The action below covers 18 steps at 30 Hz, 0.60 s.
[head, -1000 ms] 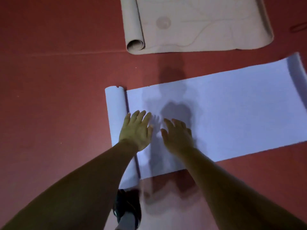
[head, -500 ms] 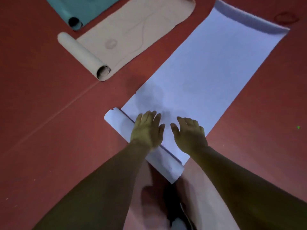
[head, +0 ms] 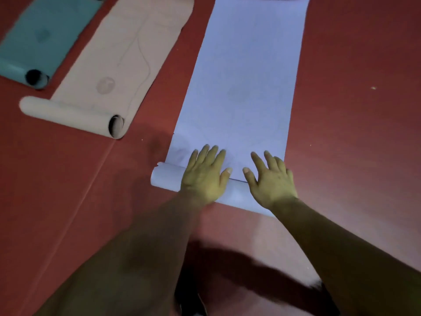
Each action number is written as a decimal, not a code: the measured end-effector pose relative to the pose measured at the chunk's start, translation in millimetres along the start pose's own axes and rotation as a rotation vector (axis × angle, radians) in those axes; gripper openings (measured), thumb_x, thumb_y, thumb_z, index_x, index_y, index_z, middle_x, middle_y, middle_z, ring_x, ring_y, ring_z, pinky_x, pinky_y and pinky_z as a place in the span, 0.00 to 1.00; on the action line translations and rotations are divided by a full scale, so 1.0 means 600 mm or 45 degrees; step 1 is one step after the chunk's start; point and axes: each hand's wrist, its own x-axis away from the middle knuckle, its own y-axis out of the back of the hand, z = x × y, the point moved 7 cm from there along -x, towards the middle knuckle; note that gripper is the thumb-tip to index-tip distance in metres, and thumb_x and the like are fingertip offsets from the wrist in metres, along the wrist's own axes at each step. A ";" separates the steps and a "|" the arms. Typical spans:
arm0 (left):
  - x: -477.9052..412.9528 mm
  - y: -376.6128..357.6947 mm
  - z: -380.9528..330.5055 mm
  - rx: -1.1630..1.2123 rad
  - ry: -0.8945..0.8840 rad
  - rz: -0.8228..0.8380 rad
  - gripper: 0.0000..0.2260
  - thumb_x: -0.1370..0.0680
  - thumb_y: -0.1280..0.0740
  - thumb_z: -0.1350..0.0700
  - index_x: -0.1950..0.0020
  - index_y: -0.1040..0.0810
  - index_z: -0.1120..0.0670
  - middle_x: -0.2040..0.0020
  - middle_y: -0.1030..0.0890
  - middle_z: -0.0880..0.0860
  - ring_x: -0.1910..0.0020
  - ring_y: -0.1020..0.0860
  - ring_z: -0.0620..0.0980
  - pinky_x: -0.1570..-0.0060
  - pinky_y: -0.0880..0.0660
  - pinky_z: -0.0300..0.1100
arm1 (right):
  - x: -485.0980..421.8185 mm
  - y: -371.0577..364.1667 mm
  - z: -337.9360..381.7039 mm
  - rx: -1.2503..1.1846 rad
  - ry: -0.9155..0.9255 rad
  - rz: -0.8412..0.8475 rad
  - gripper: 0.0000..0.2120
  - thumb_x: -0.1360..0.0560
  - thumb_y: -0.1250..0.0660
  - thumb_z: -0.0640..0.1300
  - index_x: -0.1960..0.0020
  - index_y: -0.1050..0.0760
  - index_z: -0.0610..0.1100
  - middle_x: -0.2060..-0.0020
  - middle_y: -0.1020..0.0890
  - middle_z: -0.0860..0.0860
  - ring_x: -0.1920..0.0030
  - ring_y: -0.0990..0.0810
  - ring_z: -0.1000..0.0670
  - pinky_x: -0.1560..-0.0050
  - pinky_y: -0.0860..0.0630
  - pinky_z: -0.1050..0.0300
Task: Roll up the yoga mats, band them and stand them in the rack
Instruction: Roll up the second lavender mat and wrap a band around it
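Head view: both hands lay flat on the rolled end of the lavender mat (head: 246, 87) at lower centre, left hand (head: 205, 174) and right hand (head: 271, 179) with fingers straight and spread. The beige mat (head: 118, 65) and teal mat (head: 45, 35) sat upper left on the red floor (head: 353, 133).

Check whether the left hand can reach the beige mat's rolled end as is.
Probably yes: only bare red floor lies between the left hand and the beige mat's roll. It would have to lift off the lavender roll it presses flat on, though.
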 end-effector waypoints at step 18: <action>0.075 -0.125 0.104 0.045 -0.166 0.066 0.25 0.15 0.47 0.45 0.21 0.39 0.55 0.21 0.38 0.52 0.21 0.43 0.51 0.21 0.54 0.50 | 0.077 -0.205 0.090 -0.128 -0.174 -0.084 0.27 0.15 0.50 0.59 0.18 0.42 0.50 0.20 0.40 0.45 0.20 0.45 0.43 0.23 0.46 0.45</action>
